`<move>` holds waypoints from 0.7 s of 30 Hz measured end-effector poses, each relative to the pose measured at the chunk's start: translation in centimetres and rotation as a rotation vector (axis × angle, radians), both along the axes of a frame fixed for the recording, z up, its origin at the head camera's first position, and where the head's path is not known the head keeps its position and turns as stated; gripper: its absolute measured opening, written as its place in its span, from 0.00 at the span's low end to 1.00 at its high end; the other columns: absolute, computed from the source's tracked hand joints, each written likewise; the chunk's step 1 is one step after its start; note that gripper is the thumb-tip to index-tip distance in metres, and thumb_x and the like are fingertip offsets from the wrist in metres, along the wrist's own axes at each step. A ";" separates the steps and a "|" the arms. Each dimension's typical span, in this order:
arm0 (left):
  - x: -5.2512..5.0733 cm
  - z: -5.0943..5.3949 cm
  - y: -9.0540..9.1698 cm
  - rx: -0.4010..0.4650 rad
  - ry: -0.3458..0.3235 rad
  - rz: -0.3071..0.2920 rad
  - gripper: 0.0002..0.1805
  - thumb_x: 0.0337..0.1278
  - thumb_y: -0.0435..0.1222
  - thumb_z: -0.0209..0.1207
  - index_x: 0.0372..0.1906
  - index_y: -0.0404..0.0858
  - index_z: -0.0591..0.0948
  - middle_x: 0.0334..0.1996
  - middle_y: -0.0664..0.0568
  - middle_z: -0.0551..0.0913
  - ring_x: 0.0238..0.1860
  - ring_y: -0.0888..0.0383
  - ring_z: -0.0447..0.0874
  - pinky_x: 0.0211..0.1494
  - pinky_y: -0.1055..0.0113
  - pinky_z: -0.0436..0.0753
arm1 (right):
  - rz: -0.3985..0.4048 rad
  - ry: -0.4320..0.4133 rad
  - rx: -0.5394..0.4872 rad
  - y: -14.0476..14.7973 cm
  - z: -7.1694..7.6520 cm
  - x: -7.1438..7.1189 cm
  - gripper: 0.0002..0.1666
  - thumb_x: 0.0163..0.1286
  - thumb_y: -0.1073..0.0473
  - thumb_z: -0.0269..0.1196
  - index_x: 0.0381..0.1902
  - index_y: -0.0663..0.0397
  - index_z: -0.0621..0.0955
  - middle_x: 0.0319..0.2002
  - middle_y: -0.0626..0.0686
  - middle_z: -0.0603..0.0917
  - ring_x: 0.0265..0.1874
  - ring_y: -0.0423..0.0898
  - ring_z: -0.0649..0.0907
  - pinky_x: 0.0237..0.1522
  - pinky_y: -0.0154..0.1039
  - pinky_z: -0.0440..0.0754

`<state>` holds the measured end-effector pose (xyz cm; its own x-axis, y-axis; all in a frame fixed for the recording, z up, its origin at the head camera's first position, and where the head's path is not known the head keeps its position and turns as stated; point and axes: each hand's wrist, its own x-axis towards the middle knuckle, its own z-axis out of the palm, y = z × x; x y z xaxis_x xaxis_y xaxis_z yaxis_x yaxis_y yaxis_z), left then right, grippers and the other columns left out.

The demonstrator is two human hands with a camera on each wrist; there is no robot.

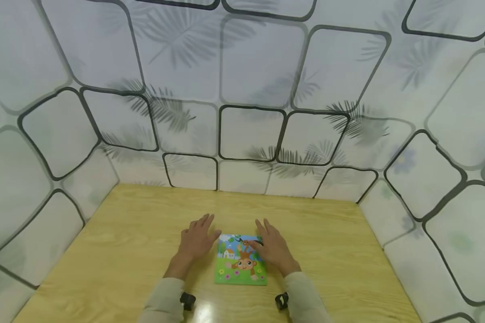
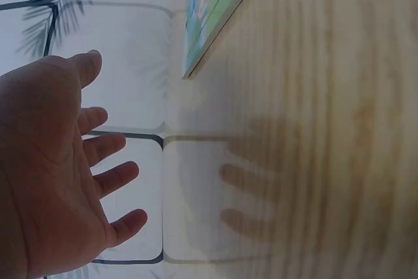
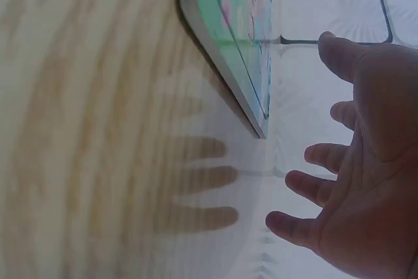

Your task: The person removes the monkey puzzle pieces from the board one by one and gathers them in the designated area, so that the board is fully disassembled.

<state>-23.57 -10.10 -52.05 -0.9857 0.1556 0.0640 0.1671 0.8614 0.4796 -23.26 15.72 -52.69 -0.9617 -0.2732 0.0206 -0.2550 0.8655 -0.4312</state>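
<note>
A square, flat puzzle board (image 1: 236, 273) with a cartoon monkey, a house and flowers lies on the wooden table. My left hand (image 1: 196, 242) hovers just left of it, fingers spread, with nothing in them. On the other side my right hand (image 1: 275, 249) is held above the board's right edge, its thumb over the picture in the head view. In the left wrist view the left hand (image 2: 52, 168) is apart from the board (image 2: 219, 11), casting a shadow on the table. The right wrist view likewise shows the right hand (image 3: 366, 168) raised clear of the board (image 3: 228, 44).
The light wooden table (image 1: 117, 251) extends around the board on every side. Pale walls (image 1: 258, 63) patterned with dark rounded outlines and leaves enclose it at the back, left and right. A black strap piece (image 1: 187, 300) sits at the left wrist, another (image 1: 281, 300) at the right.
</note>
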 end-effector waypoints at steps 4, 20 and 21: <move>0.1 -0.6 0.6 0.015 -0.015 -0.027 0.33 0.69 0.54 0.47 0.73 0.43 0.63 0.73 0.46 0.63 0.67 0.37 0.63 0.58 0.30 0.64 | 0.005 -0.010 -0.033 -0.1 -0.4 0.4 0.43 0.70 0.41 0.57 0.76 0.50 0.56 0.75 0.64 0.56 0.70 0.66 0.62 0.65 0.65 0.63; 1.1 -2.2 1.9 -0.023 -0.004 -0.067 0.25 0.62 0.52 0.58 0.61 0.45 0.75 0.63 0.53 0.74 0.61 0.46 0.69 0.52 0.41 0.69 | 0.146 0.005 0.006 -1.5 -0.9 1.8 0.43 0.65 0.34 0.59 0.72 0.48 0.65 0.72 0.63 0.62 0.70 0.63 0.64 0.67 0.64 0.62; 1.2 -2.1 1.9 -0.025 -0.004 -0.071 0.25 0.62 0.52 0.58 0.60 0.46 0.75 0.63 0.53 0.74 0.60 0.46 0.69 0.51 0.41 0.69 | 0.147 0.000 0.013 -1.5 -0.9 1.8 0.43 0.65 0.34 0.59 0.72 0.47 0.65 0.72 0.63 0.62 0.70 0.63 0.64 0.67 0.63 0.62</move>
